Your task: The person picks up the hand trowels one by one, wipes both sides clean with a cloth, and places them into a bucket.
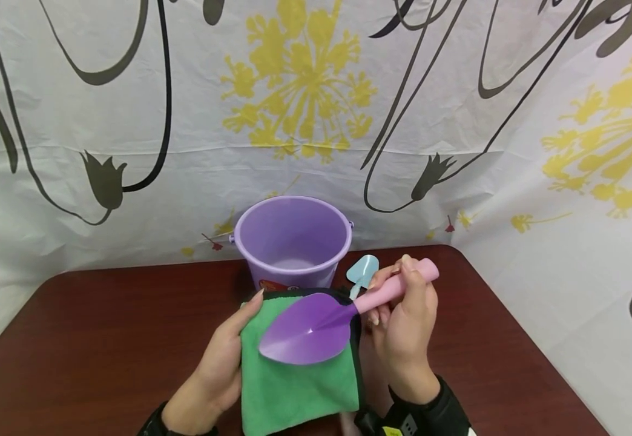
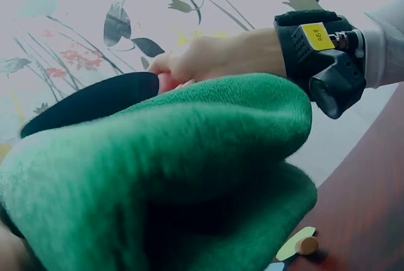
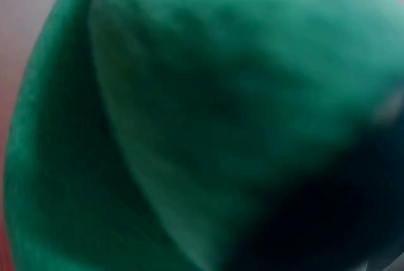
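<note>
Purple shovel [image 1: 343, 318] hovers over the bench [image 1: 103, 327], where a purple bucket [image 1: 316, 278] stands farther back, probably to leave working room. The left hand [image 1: 223, 357] grips a green cloth [image 1: 299, 387] at its edge, apparently to keep it spread beneath the blade [image 1: 305, 345]. The right hand [image 1: 408, 321] pinches the pink handle [image 1: 385, 294], blade reaching leftward from it; a small blue shovel [image 1: 364, 271] shows beyond.
</note>
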{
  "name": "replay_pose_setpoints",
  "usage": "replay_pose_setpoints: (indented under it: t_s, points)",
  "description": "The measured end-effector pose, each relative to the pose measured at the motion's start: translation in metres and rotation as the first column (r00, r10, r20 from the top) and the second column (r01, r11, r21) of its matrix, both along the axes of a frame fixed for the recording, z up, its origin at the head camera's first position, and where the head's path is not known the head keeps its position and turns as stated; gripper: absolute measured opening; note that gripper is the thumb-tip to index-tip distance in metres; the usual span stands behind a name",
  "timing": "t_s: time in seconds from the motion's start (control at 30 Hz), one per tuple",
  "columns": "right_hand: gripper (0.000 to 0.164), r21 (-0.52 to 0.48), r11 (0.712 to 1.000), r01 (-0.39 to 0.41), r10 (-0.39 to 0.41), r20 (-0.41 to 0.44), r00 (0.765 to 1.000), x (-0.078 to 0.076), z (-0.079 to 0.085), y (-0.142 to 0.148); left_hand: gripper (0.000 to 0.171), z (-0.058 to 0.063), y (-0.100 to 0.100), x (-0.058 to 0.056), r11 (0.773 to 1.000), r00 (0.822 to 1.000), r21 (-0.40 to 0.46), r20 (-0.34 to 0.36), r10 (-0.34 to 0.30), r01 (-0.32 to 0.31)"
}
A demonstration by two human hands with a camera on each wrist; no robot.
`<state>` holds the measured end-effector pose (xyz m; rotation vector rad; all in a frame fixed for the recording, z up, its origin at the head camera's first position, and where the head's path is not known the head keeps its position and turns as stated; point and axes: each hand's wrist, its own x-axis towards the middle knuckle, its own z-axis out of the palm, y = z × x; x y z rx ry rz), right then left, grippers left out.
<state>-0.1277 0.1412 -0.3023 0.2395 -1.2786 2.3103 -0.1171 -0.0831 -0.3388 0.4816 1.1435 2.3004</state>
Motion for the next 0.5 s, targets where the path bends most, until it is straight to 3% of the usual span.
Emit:
replay_pose_setpoints:
  t_s: [0.2,0.5]
  points:
    - [0.044,0.003,0.998,0.056,-0.056,-0.032,0.998,-0.005,0.002,0.010,0.043,0.003,-0.004,-0.002,0.999,0.999,0.034,-0.021,0.026,-0.025]
    - [0.045,-0.007,0.998,0.061,-0.061,-0.088,0.994,-0.010,0.001,0.016,0.041,0.004,-0.013,-0.004,0.996,0.996,0.080,-0.079,0.051,-0.044]
